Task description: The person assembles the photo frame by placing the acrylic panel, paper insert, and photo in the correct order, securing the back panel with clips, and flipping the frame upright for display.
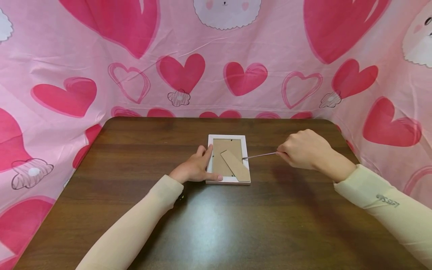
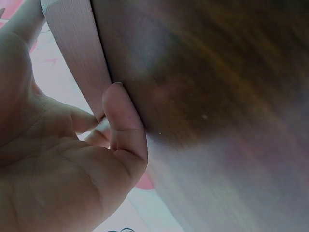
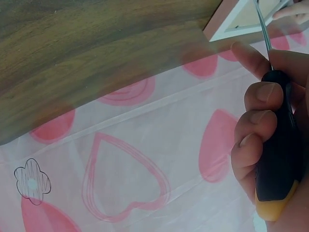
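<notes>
A white picture frame (image 1: 209, 168) lies face down on the brown table, its cardboard back (image 1: 219, 146) and slanted stand leg (image 1: 235, 165) uppermost. My left hand (image 1: 194, 167) holds the frame at its lower left, thumb over the bottom rim and fingers along the left side. In the left wrist view, the little finger (image 2: 124, 113) bends against the frame's side edge (image 2: 77, 53). My right hand (image 1: 302, 150) grips a screwdriver (image 3: 277, 145) by its black and yellow handle. The thin metal shaft (image 1: 260, 155) points left, its tip at the frame's right inner edge.
Small dark tabs (image 1: 231, 140) show around the edge of the backing. The brown wooden table (image 1: 152, 142) extends around the frame on all sides. Pink cloth (image 1: 216, 45) with a heart print hangs behind the table and along both sides.
</notes>
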### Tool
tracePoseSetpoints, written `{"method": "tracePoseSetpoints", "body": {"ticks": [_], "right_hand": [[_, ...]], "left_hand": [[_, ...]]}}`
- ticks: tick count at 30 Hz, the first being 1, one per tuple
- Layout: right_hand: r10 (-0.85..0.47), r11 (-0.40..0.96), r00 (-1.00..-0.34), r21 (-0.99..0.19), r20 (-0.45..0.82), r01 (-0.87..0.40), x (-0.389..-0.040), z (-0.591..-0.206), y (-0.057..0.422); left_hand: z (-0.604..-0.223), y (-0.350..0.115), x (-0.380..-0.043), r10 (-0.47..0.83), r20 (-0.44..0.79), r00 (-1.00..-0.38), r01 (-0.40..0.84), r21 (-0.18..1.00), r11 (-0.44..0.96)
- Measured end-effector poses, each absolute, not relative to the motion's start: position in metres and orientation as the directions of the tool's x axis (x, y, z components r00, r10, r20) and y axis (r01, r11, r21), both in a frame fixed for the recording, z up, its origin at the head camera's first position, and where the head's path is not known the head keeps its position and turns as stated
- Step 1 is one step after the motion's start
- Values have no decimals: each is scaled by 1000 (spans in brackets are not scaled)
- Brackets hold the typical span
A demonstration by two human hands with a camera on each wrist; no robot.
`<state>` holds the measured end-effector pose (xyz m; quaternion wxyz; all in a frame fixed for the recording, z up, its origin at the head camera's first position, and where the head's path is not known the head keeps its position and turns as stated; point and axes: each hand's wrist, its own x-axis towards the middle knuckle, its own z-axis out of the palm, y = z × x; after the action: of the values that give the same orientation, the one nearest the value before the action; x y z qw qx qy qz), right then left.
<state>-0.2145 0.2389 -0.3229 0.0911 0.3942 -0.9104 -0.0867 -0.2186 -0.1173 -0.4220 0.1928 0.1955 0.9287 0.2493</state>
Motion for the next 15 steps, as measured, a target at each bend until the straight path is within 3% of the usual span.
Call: {"method": "tracePoseSetpoints", "body": {"ticks": [15], "right_hand": [[-737,669,-670,230,82,-707,-215,-322,236]], "left_hand": [[-430,-117,-224,447,-292,-845,245,532,810]]}}
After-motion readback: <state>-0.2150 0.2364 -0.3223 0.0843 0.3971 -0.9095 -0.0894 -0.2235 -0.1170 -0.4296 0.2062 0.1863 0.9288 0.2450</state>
